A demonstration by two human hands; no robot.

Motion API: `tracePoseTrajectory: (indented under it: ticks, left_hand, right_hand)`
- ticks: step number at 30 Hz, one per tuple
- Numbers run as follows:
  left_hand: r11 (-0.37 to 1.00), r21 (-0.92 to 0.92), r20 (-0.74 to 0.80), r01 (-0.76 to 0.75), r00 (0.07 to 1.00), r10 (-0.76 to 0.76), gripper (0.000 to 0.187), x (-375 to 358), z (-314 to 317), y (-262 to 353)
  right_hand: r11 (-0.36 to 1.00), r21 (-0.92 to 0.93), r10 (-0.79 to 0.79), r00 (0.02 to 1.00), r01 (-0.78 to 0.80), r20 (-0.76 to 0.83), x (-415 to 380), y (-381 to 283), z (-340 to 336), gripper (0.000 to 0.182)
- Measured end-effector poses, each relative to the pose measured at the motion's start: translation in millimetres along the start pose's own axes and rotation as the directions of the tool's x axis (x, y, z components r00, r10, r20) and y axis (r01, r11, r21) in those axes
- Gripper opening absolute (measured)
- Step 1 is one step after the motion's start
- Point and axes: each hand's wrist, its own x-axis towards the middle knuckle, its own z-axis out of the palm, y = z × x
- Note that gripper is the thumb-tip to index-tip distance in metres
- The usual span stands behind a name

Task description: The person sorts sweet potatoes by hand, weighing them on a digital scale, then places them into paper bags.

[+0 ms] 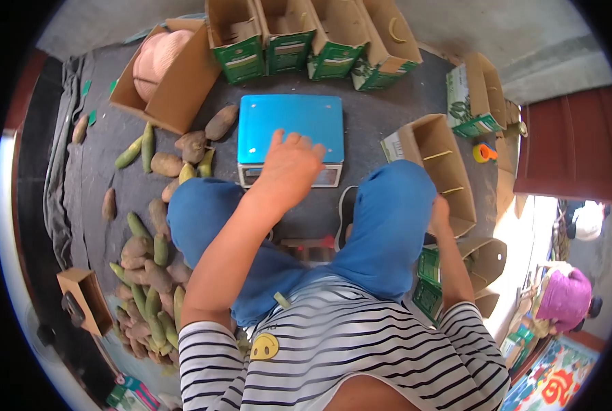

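My left hand (292,164) is over the front part of the blue-topped weighing scale (289,113), palm down, fingers slightly bent and apart, holding nothing. The plate of the scale is bare apart from this hand. My right hand (440,214) is low beside my right knee, against the near side of an open cardboard box (460,198) with yellow cord handles. The knee and the box hide its fingers, and I cannot tell whether they grip the cardboard.
Several open green-and-brown cartons (333,41) stand in a row behind the scale. A box with a pink bag (160,61) is at back left. Brown tubers (158,277) and green cucumber-like vegetables (154,318) lie heaped on the left. An orange tape roll (484,153) is at right.
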Motion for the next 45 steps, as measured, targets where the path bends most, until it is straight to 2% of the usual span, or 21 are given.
tracePoseTrajectory:
  ticks: [2,3,6,9,11,15,17,22,23,25,28,30,32,34,35,36,37,38,40,42,45]
  left_hand:
    - [1.000,0.024,0.019,0.011,1.000,-0.012,0.021,-3.8,4.6,-3.0]
    - [0.999,0.053,0.014,0.008,1.000,-0.009,0.018,-7.1,9.9,-4.1]
    - [0.990,0.138,0.107,0.035,0.993,-0.050,0.015,-11.6,14.9,-1.2]
    - [0.996,0.081,0.201,0.034,0.978,-0.049,0.015,-8.7,8.6,3.9]
    - [0.997,0.071,0.191,0.035,0.980,-0.048,0.017,-8.0,7.5,7.4]
    - [0.994,0.082,0.232,0.067,0.969,-0.084,0.020,-5.9,12.0,9.9]
    - [0.993,0.084,0.189,0.087,0.977,-0.101,0.021,-6.7,12.3,12.5]
    - [0.991,0.123,0.093,0.058,0.993,-0.070,0.024,-21.0,-6.4,22.9]
    - [0.993,0.112,0.064,0.024,0.997,-0.032,0.024,-29.8,-18.3,26.1]
    - [0.995,-0.051,-0.231,-0.080,0.971,0.066,0.026,-54.0,-35.4,28.2]
    - [0.932,-0.279,-0.587,-0.232,0.809,0.025,0.024,-106.6,-60.1,28.3]
    - [0.930,-0.337,-0.708,-0.146,0.691,-0.148,0.023,-151.7,-53.5,15.1]
    - [0.920,-0.380,-0.721,0.092,0.594,-0.357,0.022,-198.6,-23.4,-10.6]
    - [0.720,-0.574,-0.521,0.390,0.505,-0.688,0.022,-249.6,31.1,-37.5]
    - [0.612,-0.544,-0.355,0.574,0.503,-0.788,0.023,-284.8,75.5,-53.3]
    - [0.490,-0.474,-0.182,0.732,0.464,-0.867,0.025,-321.0,120.6,-65.6]
    - [0.366,-0.268,0.052,0.891,0.393,-0.918,0.029,-357.8,153.6,-61.2]
    - [0.261,-0.018,0.253,0.965,0.257,-0.933,0.034,-392.2,181.7,-50.3]
    - [0.094,0.017,0.384,0.995,0.081,-0.920,0.039,-448.9,227.4,-28.8]
    - [0.038,0.085,0.456,0.996,-0.005,-0.890,0.041,-503.1,272.6,-8.4]
    - [-0.241,-0.047,0.536,0.969,-0.179,-0.825,0.046,-539.4,295.5,19.2]
  right_hand:
    - [0.951,0.295,-0.067,0.995,0.086,-0.076,14.5,-22.7,-28.0,0.020]
    - [0.964,0.226,-0.132,0.991,0.136,-0.034,13.6,-60.7,-65.7,0.019]
    - [0.944,0.268,-0.224,0.969,0.190,0.103,18.0,-151.9,-121.8,0.021]
    - [0.865,0.051,-0.498,0.842,0.499,0.208,42.3,-234.1,-150.9,0.023]
    - [0.754,0.009,-0.639,0.730,0.657,0.243,62.6,-283.0,-141.2,0.023]
    - [0.628,0.038,-0.736,0.576,0.778,0.356,97.7,-346.1,-74.2,0.023]
    - [0.664,0.018,-0.669,0.584,0.747,0.459,100.5,-366.4,-42.5,0.027]
    - [0.500,-0.182,-0.682,0.515,0.847,0.519,90.4,-378.8,-10.0,0.038]
    - [0.458,-0.226,-0.711,0.507,0.860,0.487,86.9,-379.2,-12.6,0.040]
    - [0.439,-0.274,-0.729,0.517,0.856,0.449,77.8,-384.2,-20.9,0.043]
    - [0.495,-0.296,-0.671,0.576,0.817,0.467,60.5,-395.9,-43.4,0.048]
    - [0.498,-0.326,-0.614,0.592,0.804,0.522,57.0,-403.0,-54.9,0.052]
    - [0.479,-0.317,-0.670,0.574,0.819,0.471,59.8,-403.6,-57.8,0.043]
    - [0.479,-0.294,-0.681,0.562,0.827,0.470,62.6,-412.1,-55.1,0.039]
    - [0.516,-0.270,-0.666,0.579,0.813,0.470,59.2,-418.6,-53.6,0.037]
    - [0.556,-0.249,-0.647,0.601,0.793,0.469,55.1,-423.8,-53.4,0.035]
    - [0.593,-0.272,-0.599,0.641,0.758,0.480,53.2,-426.1,-51.4,0.036]
    - [0.569,-0.294,-0.609,0.633,0.768,0.478,54.3,-423.7,-47.6,0.037]
    - [0.520,-0.340,-0.624,0.620,0.783,0.475,58.5,-413.4,-39.6,0.038]
    - [0.525,-0.379,-0.581,0.646,0.762,0.494,62.3,-407.6,-35.0,0.039]
    - [0.556,-0.403,-0.495,0.680,0.726,0.542,67.9,-403.2,-27.7,0.035]
